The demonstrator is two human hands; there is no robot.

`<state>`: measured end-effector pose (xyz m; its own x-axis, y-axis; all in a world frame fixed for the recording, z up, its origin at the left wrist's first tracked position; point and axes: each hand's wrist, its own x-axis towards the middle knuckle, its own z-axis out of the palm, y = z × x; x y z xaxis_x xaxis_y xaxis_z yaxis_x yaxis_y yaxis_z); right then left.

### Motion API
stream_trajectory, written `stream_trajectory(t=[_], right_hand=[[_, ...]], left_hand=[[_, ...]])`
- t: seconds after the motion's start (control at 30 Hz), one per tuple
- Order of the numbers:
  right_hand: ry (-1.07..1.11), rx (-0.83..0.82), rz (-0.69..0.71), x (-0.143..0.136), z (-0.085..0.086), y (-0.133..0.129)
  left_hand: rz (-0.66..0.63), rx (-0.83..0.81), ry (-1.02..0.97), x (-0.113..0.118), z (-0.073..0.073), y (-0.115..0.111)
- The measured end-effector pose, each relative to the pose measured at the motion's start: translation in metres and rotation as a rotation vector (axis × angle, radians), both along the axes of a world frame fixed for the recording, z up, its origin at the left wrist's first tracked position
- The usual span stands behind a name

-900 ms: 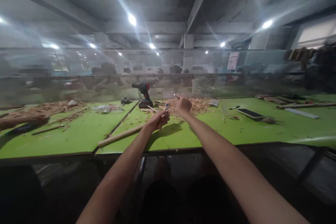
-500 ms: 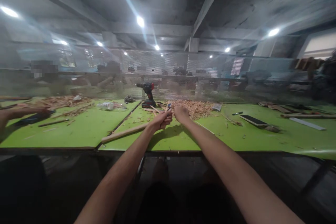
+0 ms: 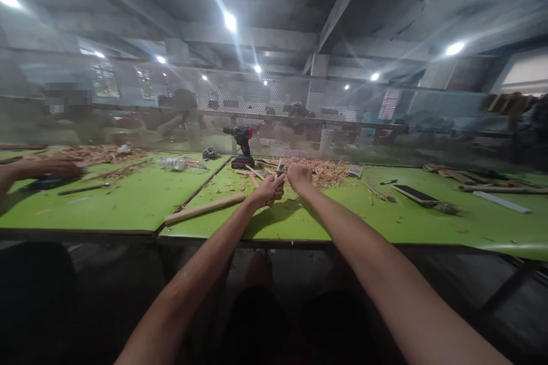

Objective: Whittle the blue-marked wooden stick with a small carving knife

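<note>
My left hand [image 3: 269, 190] is closed, its fingers wrapped round something small. A bluish-dark tip [image 3: 281, 169] shows above its thumb; what kind of thing it belongs to, I cannot make out. Close by on the right, my right hand [image 3: 300, 179] is curled into a fist with its back toward me, hiding whatever it grips. Both hands are raised a little above the green table [image 3: 274, 227], in front of a heap of wood shavings [image 3: 329, 172]. A round wooden rod [image 3: 205, 209] lies on the table, its right end by my left wrist.
A cordless drill [image 3: 242, 147] stands upright behind my hands. On the right lie a phone [image 3: 415, 194], a pen [image 3: 389, 182] and a pale flat strip [image 3: 502, 202]. A plastic bottle [image 3: 180, 164] lies left; another person's hand [image 3: 47, 167] is at the far left. A perforated screen [image 3: 282, 120] runs behind.
The view has shifted slightly. My hands stay close together above the table, and my right hand has turned a little, more blurred now. The other person's hand at left has shifted slightly.
</note>
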<state>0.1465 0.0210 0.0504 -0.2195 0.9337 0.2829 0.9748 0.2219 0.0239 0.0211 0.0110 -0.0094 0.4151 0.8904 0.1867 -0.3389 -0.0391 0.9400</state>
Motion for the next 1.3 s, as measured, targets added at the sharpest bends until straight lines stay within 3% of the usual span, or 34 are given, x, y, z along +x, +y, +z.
stream_trajectory(t=[0.17,0.47,0.7,1.07,1.13,1.3], right_hand=[[-0.048,0.066,-0.032,0.000,0.000,0.010],[-0.070,0.113,0.030,0.000,0.003,0.028],[-0.057,0.102,0.026,0.007,0.009,0.034],[-0.008,0.160,-0.098,0.060,0.055,0.022],[-0.025,0.128,-0.038,0.055,0.049,0.011],[-0.103,0.099,0.099,0.021,0.015,-0.021]], left_hand=[[0.001,-0.020,0.007,-0.001,0.002,0.000],[0.037,-0.071,0.007,-0.006,0.006,0.000],[0.023,-0.084,0.008,-0.006,0.008,-0.013],[-0.064,-0.059,0.035,-0.011,0.026,-0.064],[-0.044,-0.042,0.024,-0.009,0.025,-0.067],[0.012,-0.001,0.005,0.002,0.021,-0.069]])
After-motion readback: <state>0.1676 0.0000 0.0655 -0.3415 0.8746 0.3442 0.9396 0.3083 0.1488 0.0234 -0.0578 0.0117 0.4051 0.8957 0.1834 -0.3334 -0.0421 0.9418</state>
